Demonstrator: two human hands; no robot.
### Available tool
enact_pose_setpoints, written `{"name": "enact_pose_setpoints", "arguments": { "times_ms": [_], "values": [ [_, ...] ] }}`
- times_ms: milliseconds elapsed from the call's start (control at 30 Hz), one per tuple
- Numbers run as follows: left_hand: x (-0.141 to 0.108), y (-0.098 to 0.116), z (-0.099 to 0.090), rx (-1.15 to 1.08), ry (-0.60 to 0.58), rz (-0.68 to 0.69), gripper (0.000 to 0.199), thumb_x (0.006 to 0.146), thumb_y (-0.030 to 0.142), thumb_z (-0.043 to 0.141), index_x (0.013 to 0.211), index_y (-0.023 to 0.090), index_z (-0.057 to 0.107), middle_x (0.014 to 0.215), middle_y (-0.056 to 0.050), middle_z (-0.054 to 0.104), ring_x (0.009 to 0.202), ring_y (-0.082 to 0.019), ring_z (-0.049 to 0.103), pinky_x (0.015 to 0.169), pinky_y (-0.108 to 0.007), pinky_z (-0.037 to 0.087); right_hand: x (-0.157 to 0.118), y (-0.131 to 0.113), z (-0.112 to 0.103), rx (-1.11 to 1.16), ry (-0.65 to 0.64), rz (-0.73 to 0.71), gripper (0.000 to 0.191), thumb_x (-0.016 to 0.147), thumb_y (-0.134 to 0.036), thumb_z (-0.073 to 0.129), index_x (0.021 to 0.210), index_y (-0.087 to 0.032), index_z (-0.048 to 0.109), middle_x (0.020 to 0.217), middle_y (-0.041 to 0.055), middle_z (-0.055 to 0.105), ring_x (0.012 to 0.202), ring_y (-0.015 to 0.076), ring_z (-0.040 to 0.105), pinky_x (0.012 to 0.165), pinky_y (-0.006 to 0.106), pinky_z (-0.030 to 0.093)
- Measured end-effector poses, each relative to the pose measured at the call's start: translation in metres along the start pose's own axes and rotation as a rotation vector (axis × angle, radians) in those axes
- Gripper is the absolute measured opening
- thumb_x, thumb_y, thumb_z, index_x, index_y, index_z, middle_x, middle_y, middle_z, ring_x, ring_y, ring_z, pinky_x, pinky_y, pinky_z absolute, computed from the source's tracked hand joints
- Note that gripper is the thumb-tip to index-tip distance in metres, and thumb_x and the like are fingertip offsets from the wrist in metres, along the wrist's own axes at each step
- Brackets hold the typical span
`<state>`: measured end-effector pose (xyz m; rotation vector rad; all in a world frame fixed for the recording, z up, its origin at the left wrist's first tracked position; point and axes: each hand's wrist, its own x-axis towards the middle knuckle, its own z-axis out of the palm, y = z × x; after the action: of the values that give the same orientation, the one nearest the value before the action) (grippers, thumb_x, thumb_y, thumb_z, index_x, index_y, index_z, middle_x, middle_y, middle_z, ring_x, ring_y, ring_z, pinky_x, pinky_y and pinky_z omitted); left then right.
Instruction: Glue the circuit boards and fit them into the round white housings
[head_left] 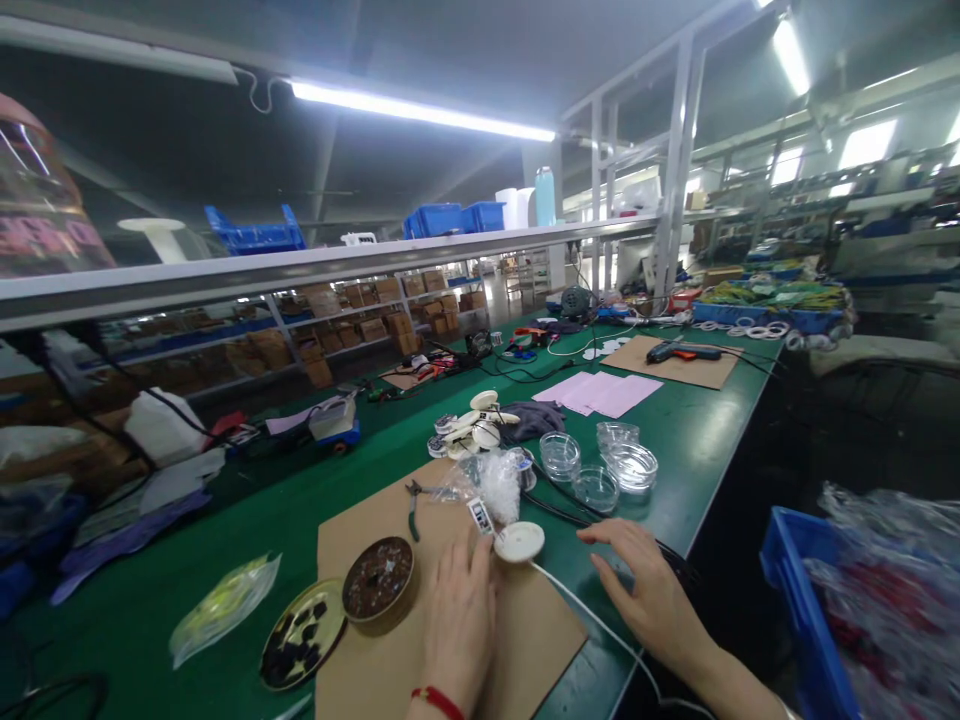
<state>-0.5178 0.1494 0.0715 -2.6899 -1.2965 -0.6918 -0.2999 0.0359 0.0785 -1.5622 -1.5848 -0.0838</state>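
Note:
My left hand (pixel 459 610), fingers together, is over the brown cardboard sheet (pixel 525 640). Its fingertips close on a small white piece with black squares (pixel 480 517), perhaps a circuit board; the exact grip is partly hidden. Thin wires seem to run from that piece to a round white disc-shaped part (pixel 519 542), from which a white cable (pixel 592 605) leads to the right. My right hand (pixel 637 585) hovers near the table's edge, thumb and fingers apart, holding nothing. Beside the left hand stands a round tin (pixel 411 597) with dark contents. Its lid-like dish (pixel 335 622) holds small black pieces.
Cutters (pixel 413 510) and a crumpled clear bag (pixel 499 483) lie ahead. Clear round covers (pixel 596 488), white disc parts (pixel 480 430), pink sheets (pixel 598 393) and a glue gun (pixel 682 352) are farther back. A blue crate (pixel 795 600) with plastic bags stands right.

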Motion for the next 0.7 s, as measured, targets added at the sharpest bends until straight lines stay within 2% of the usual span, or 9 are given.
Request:
{"name": "enact_pose_setpoints", "arguments": {
  "times_ms": [67,133,267,333,400,500,567,700],
  "values": [
    [-0.007,0.002,-0.002,-0.025,-0.071,-0.018,0.042,0.081,0.008,0.048,0.119,0.023,0.057,0.129,-0.01,0.056,0.116,-0.029,0.051,0.093,-0.045,0.043,0.002,-0.008,0.002,0.011,-0.08,0.019,0.016,0.092,-0.022,0.047,0.105,-0.023,0.057,0.103,0.0059,0.064,0.104,0.0259,0.055,0.093,0.048,0.038],
    [-0.012,0.002,-0.001,-0.048,-0.089,-0.02,0.033,0.085,0.012,0.045,0.113,0.021,0.06,0.116,-0.01,0.062,0.106,-0.027,0.055,0.087,-0.043,0.044,0.005,-0.016,0.007,0.012,-0.193,0.056,0.015,0.09,-0.024,0.052,0.105,-0.023,0.057,0.101,0.0056,0.064,0.1,0.0261,0.056,0.09,0.047,0.039],
    [-0.017,0.001,0.005,-0.093,-0.061,-0.014,0.029,0.087,0.012,0.042,0.108,0.019,0.061,0.098,-0.008,0.065,0.092,-0.024,0.058,0.079,-0.037,0.045,0.01,-0.029,0.028,-0.04,-0.371,0.172,0.035,0.078,-0.025,0.07,0.109,-0.02,0.054,0.092,0.0045,0.063,0.091,0.027,0.058,0.084,0.047,0.042],
    [-0.018,-0.001,0.006,-0.117,-0.033,0.0,0.031,0.086,0.01,0.043,0.11,0.02,0.06,0.097,-0.008,0.064,0.09,-0.024,0.058,0.078,-0.037,0.045,0.011,-0.03,0.039,-0.074,-0.395,0.198,0.041,0.077,-0.017,0.068,0.114,-0.018,0.052,0.091,0.005,0.062,0.089,0.0269,0.058,0.082,0.045,0.044],
    [-0.019,-0.003,0.005,-0.145,-0.003,0.012,0.031,0.084,0.01,0.044,0.109,0.02,0.059,0.096,-0.007,0.064,0.089,-0.024,0.058,0.077,-0.037,0.046,0.011,-0.028,0.047,-0.081,-0.391,0.191,0.036,0.082,-0.013,0.056,0.117,-0.018,0.05,0.09,0.0056,0.06,0.085,0.0257,0.059,0.077,0.041,0.046],
    [-0.019,-0.006,0.001,-0.191,0.058,0.013,0.032,0.083,0.009,0.045,0.111,0.019,0.057,0.097,-0.008,0.064,0.09,-0.024,0.059,0.077,-0.037,0.047,0.011,-0.024,0.048,-0.054,-0.375,0.169,0.023,0.088,-0.014,0.041,0.106,-0.019,0.055,0.085,0.0047,0.058,0.076,0.0227,0.059,0.07,0.036,0.046],
    [-0.019,-0.007,-0.001,-0.222,0.112,0.004,0.034,0.084,0.008,0.043,0.115,0.017,0.054,0.101,-0.009,0.064,0.093,-0.024,0.059,0.079,-0.038,0.047,0.013,-0.023,0.043,-0.033,-0.391,0.182,0.019,0.089,-0.016,0.04,0.098,-0.02,0.056,0.078,0.0025,0.058,0.071,0.021,0.059,0.067,0.034,0.045],
    [-0.018,-0.008,-0.001,-0.282,0.199,0.018,0.035,0.085,0.007,0.043,0.116,0.018,0.051,0.103,-0.009,0.064,0.092,-0.023,0.058,0.08,-0.039,0.046,0.014,-0.025,0.037,-0.005,-0.491,0.226,0.017,0.081,-0.019,0.053,0.098,-0.021,0.054,0.077,-0.0011,0.057,0.061,0.0165,0.057,0.06,0.029,0.042]
  ]
}}
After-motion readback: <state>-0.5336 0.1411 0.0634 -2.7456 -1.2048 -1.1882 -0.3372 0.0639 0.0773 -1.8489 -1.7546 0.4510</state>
